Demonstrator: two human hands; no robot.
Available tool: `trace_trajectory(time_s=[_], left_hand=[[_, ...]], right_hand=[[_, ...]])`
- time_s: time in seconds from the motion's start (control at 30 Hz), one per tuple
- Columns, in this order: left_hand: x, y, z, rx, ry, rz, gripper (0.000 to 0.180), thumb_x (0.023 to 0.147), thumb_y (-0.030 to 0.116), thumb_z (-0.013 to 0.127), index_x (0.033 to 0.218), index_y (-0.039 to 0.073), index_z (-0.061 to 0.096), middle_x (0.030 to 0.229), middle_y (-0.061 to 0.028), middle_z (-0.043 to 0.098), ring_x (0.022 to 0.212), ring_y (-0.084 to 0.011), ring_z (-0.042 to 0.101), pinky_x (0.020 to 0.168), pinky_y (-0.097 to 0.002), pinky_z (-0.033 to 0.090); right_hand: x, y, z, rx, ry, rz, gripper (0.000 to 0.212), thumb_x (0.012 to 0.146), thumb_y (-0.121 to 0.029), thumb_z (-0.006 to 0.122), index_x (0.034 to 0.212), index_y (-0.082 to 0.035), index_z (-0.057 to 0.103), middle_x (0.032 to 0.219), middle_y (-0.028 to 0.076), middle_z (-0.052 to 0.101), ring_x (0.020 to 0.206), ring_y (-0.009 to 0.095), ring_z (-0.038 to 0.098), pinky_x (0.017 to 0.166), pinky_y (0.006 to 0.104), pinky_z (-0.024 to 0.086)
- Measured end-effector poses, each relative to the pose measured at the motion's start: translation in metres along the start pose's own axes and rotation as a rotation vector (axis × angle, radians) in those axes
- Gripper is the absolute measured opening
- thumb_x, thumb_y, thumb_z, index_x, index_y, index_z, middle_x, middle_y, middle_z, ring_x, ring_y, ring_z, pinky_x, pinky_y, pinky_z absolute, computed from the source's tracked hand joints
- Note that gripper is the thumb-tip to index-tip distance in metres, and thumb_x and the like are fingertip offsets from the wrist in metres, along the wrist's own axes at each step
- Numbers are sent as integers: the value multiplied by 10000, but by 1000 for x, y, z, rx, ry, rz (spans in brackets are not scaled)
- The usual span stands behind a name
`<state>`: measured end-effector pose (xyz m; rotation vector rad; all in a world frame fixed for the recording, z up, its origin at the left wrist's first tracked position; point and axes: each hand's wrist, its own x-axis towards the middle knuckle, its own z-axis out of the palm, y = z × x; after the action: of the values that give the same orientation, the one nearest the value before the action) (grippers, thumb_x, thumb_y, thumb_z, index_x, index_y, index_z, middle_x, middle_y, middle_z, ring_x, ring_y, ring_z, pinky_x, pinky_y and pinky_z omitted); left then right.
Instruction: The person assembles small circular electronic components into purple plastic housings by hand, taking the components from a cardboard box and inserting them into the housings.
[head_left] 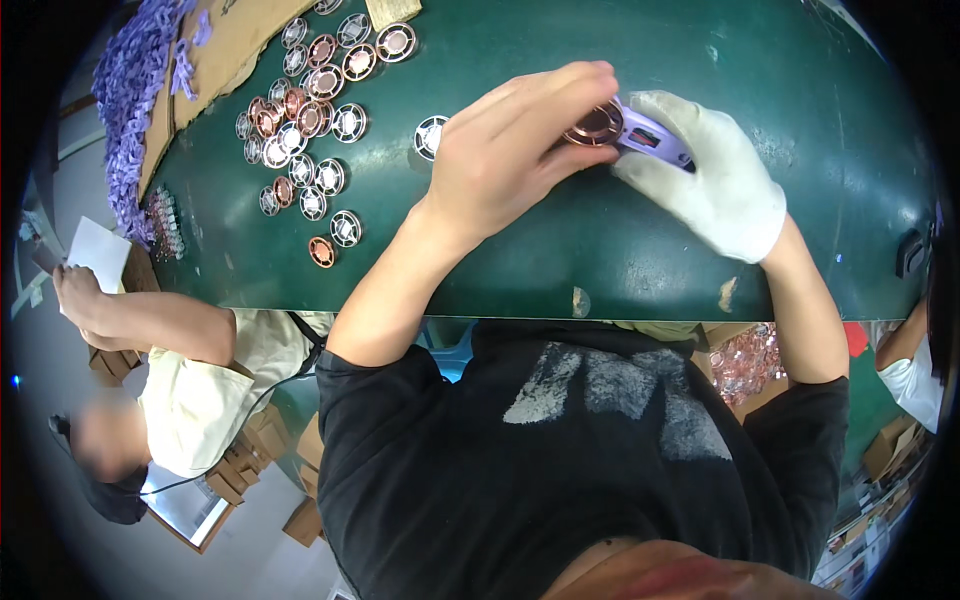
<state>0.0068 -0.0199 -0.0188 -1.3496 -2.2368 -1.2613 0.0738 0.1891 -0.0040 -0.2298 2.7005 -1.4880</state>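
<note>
L hand (505,160) pinching copper disc (593,124), gloved R hand (715,180) gripping lilac part (650,135)

Loose round copper and silver discs (305,120) on green table (560,260), purple parts heap (130,90), cardboard sheet (225,50).

Head camera looks steeply down, close over the green table (620,260) (fisheye-bent edges).

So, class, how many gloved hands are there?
1: the right hand, holding a purple piece on the green table; the bare left hand pinches a copper disc.
</note>
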Motion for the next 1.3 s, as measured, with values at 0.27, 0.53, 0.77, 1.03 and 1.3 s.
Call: trace_trajectory(time_s=[0.27,0.53,0.77,1.03,1.3], left_hand=[[-3,12,4,-372,-113,-156,755,797,107,862,1430,-60,485,1324,-218,646,1260,-307,606,1052,-397,498],[4,4,3,-506,-118,-200,316,855,-35,741,1167,-64,698,1268,-191,674,1127,-248,670,956,-337,543],[94,-79,-27,-393,-79,-803,218,1051,178,542,1020,14,682,932,-73,697,871,-193,715,728,-245,532],[164,-230,-101,287,264,-492,465,925,337,723,1217,-20,669,1200,-188,689,1042,-279,704,873,-411,567],[89,-329,-156,803,249,-798,753,855,647,640,1389,119,590,1467,-320,457,1385,-444,425,1171,-486,332]], right_hand=[[0,-6,2,-111,-66,74,301,883,-418,727,1035,-158,738,893,111,738,834,316,722,730,394,567],[-4,4,15,-417,216,-260,258,864,-359,750,951,-121,697,744,94,702,703,317,707,635,403,566],[12,20,15,-88,440,3,559,862,-205,763,1359,-48,561,1103,103,672,940,233,648,873,353,551],[10,18,13,-147,362,-61,397,867,-114,713,1249,-53,628,1013,105,682,948,261,665,873,367,534],[15,18,15,-182,391,-97,312,848,-74,716,1156,-79,668,938,73,689,917,263,670,846,365,541]])
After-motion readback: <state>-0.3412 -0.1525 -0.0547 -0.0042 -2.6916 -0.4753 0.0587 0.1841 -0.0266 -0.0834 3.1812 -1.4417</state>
